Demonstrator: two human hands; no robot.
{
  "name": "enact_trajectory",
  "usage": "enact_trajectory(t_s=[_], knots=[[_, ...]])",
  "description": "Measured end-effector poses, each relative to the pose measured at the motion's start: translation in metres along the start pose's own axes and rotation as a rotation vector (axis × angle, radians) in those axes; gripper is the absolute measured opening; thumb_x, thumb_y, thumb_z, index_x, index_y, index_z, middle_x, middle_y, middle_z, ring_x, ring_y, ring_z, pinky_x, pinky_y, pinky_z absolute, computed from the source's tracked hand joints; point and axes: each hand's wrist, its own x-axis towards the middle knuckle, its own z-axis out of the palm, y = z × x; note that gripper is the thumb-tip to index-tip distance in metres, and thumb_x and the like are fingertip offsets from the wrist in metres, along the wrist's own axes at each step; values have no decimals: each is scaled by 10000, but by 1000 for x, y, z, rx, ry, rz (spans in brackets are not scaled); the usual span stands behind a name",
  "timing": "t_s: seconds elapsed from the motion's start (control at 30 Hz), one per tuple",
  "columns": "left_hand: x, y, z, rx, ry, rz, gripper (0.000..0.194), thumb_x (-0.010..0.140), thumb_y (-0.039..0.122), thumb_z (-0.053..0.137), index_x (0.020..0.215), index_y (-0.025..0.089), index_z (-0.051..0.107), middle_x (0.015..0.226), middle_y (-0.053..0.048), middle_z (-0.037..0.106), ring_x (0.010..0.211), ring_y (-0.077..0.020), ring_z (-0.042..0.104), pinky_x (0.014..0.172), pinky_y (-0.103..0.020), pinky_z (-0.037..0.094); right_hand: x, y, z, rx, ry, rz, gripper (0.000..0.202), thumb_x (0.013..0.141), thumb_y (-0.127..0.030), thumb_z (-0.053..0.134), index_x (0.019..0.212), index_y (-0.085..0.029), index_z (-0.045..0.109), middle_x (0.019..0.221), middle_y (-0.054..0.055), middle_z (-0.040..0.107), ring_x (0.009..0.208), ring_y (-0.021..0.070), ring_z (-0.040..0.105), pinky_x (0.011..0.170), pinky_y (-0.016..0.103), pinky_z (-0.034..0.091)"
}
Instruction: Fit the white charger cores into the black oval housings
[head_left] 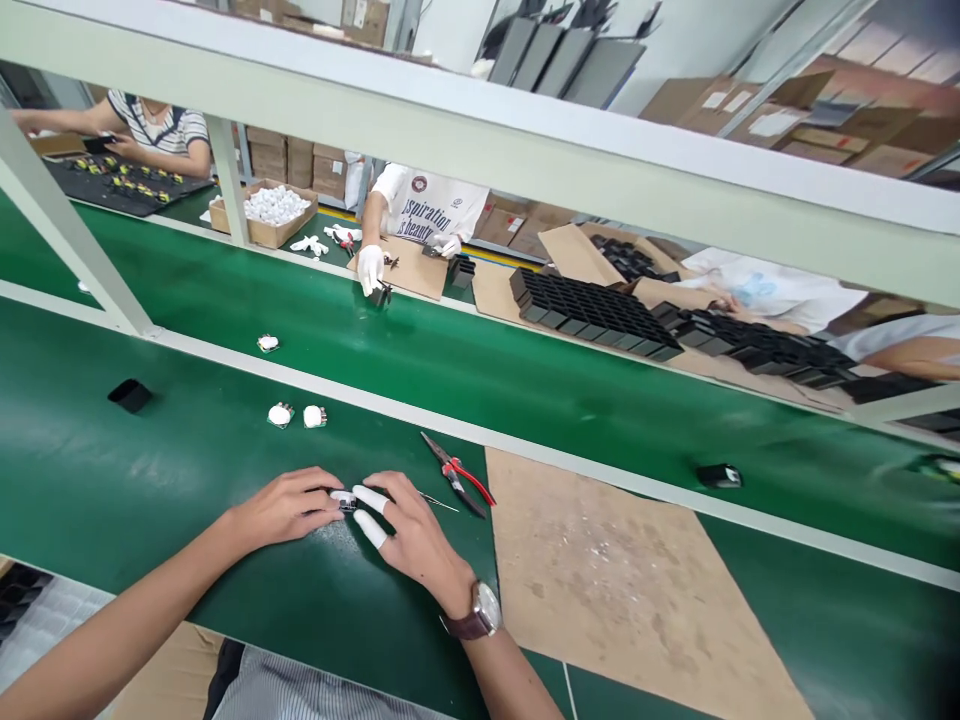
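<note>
We pinch small white-and-black part (346, 502) between left hand (289, 508) and right hand (414, 528), fingers half-curled; best keep pressure light, even.

We had one small part (345, 501) pinched at the green benchtop (210, 445) between our left hand (291, 508) and right hand (412, 528). It showed white on its upper side and black along the edge nearest us. Our fingers hid both its ends, its finer details were too small to make out, and we could not tell whether it touched the surface.
</note>
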Motion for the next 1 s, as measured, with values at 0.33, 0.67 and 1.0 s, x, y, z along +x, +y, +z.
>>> enact_trajectory(t_s=[0.33, 0.67, 1.0], knots=[[9, 1, 15, -608, 329, -587, 196, 903, 357, 798, 841, 204, 693, 928, -69, 781, 797, -208, 755, 734, -339, 626, -5, 24, 10, -131, 172, 101, 350, 1054, -172, 522, 1397, -212, 581, 1246, 130, 664, 1142, 273, 626, 952, 473, 561], [23, -2, 4, -710, 448, -850, 485, 817, 584, 811, 718, 186, 552, 772, -50, 738, 655, -191, 723, 621, -350, 629, -27, 58, 5, -430, 19, 239, 496, 816, 27, 483, 1232, -166, 670, 1164, 132, 652, 1005, 286, 607, 902, 449, 556], [95, -135, -116, 195, 597, -788, 280, 774, 434, 747, 693, 217, 590, 846, -88, 722, 943, -314, 716, 928, -466, 565, -34, 78, 14, -534, 240, 223, 492, 807, 61, 451, 1157, -194, 686, 1186, 138, 665, 1042, 303, 630, 917, 461, 545]])
